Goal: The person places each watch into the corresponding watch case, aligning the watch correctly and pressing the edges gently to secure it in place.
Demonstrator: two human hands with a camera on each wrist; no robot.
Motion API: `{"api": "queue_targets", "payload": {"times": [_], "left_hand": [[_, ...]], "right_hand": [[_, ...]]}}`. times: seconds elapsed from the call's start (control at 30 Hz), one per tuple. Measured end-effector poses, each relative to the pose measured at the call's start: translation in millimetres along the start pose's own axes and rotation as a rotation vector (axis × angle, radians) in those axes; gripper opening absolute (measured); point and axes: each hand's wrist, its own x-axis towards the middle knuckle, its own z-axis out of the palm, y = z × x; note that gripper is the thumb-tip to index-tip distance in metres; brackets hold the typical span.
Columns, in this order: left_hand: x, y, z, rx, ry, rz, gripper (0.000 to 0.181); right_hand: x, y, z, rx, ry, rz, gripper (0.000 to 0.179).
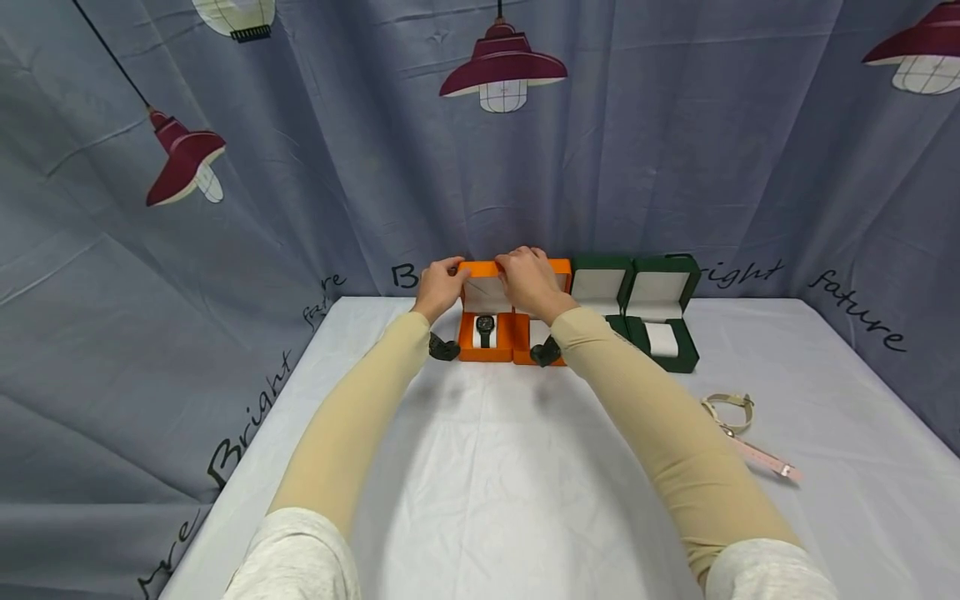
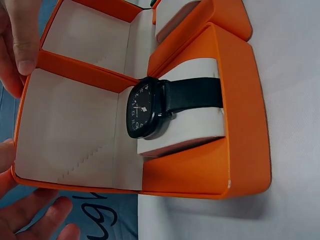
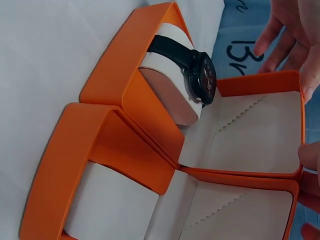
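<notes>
A left orange watch box (image 1: 486, 355) stands with its lid raised. On its white cushion sits a black watch (image 2: 145, 110) with a dark strap. My left hand (image 1: 438, 287) holds the left upper corner of that lid, thumb at the rim and fingers behind. At the lid's other upper corner, my right hand (image 1: 531, 282) pinches the rim, its thumb (image 3: 311, 154) in front. A second orange box (image 3: 55, 165) stands alongside on the right, also with a raised lid; its white cushion (image 3: 112, 205) shows no watch. My right hand and forearm partly cover this second box in the head view.
Two dark green watch boxes (image 1: 684, 354) with raised lids stand right of the orange ones. A beige-strapped watch (image 1: 738, 425) and a pink strap (image 1: 765, 458) lie on the white tabletop (image 1: 465, 483) at right. A grey-blue curtain (image 1: 645, 167) hangs behind the boxes.
</notes>
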Motion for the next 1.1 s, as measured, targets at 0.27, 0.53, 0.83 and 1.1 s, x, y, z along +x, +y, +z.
{"api": "queue_targets", "payload": {"times": [0.27, 0.53, 0.83, 1.1], "left_hand": [[-9.0, -5.4, -3.0, -0.004, -0.001, 0.023, 0.049], [-16.1, -11.9, 0.3, -0.022, 0.036, 0.060, 0.050], [-28.1, -23.1, 3.8, -0.018, 0.080, 0.135, 0.049], [-36.8, -34.2, 10.7, -0.014, 0.119, 0.197, 0.044]], "right_hand": [[-4.9, -1, 0, -0.006, 0.016, -0.046, 0.030], [-13.7, -3, 4, 0.005, 0.078, -0.089, 0.026], [-25.7, -6, 5, 0.045, 0.069, -0.084, 0.034], [-37.7, -7, 8, 0.012, 0.135, -0.146, 0.034]]}}
